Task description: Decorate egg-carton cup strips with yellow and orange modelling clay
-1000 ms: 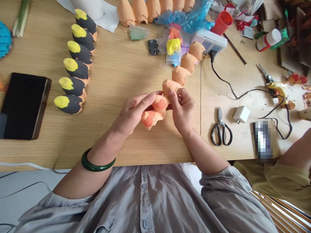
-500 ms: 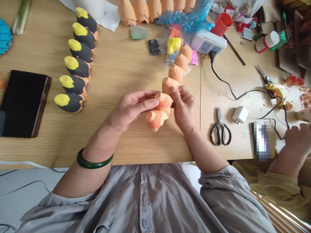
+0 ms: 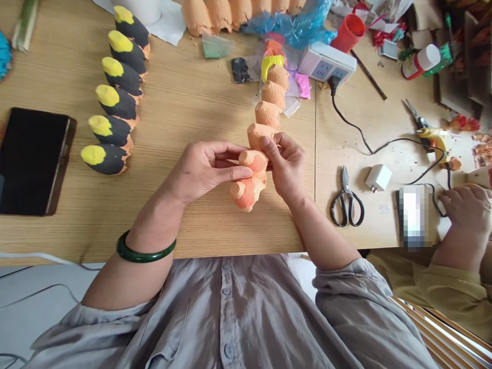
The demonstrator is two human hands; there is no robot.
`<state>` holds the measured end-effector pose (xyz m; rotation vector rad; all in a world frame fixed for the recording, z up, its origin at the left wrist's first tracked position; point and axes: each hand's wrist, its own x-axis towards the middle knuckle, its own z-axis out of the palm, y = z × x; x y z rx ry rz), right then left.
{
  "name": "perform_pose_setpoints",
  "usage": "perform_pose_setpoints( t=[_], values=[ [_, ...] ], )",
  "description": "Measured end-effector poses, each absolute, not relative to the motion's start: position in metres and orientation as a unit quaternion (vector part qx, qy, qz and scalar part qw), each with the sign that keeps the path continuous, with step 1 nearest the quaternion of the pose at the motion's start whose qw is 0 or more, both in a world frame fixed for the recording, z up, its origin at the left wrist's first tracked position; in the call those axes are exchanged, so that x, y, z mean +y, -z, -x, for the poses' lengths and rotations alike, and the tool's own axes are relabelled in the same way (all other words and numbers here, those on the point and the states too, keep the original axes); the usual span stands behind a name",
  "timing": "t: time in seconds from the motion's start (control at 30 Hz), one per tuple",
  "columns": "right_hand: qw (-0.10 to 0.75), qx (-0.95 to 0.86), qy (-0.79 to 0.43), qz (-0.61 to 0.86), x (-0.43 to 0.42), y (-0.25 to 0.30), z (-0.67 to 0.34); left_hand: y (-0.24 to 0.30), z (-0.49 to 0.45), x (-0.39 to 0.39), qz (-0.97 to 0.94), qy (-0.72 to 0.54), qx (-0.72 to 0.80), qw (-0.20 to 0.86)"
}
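Observation:
Above the table's front part, my two hands hold an orange egg carton strip (image 3: 268, 115), a row of bumpy cups slanting away from me. The two nearest cups carry a smoother, brighter orange layer (image 3: 251, 190). My left hand (image 3: 203, 166) is closed on the near end, its thumb lying between those two cups and the fingers partly behind them. With thumb on top and fingers curled behind, my right hand (image 3: 286, 161) grips the strip's right side near the middle. Beyond its far end lie packets of coloured material, among them a yellow packet (image 3: 271, 65).
Left stands a row of black-and-yellow painted carton cups (image 3: 109, 130) beside a black tablet-like device (image 3: 33, 161). Right lie scissors (image 3: 346, 197), a white adapter (image 3: 378, 177), a cabled glue gun (image 3: 434, 137) and a power strip (image 3: 326, 64). Another person's hand (image 3: 469, 207) rests far right.
The strip's far end has swung left, so the row stands straighter. My left thumb has slid down from the second cup to the gap between the two nearest cups.

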<state>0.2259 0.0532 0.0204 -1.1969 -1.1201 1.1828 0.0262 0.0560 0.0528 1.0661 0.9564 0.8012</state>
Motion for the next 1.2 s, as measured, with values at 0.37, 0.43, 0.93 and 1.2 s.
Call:
perform_pose_setpoints(
  t=[0.37, 0.43, 0.93, 1.2],
  values=[
    [0.527, -0.46, -0.529, 0.481, 0.047, -0.029, -0.22, -0.051, -0.031, 0.054, -0.464, -0.332, 0.458, 0.682],
    [0.535, -0.446, -0.533, 0.481, 0.049, -0.031, -0.223, -0.052, -0.031, 0.054, -0.461, -0.35, 0.433, 0.692],
    [0.56, -0.305, -0.616, 0.462, 0.051, -0.04, -0.226, -0.043, -0.047, 0.047, -0.392, -0.44, 0.342, 0.732],
    [0.528, -0.292, -0.646, 0.468, 0.049, -0.041, -0.225, -0.039, -0.05, 0.047, -0.413, -0.447, 0.371, 0.701]
  ],
)
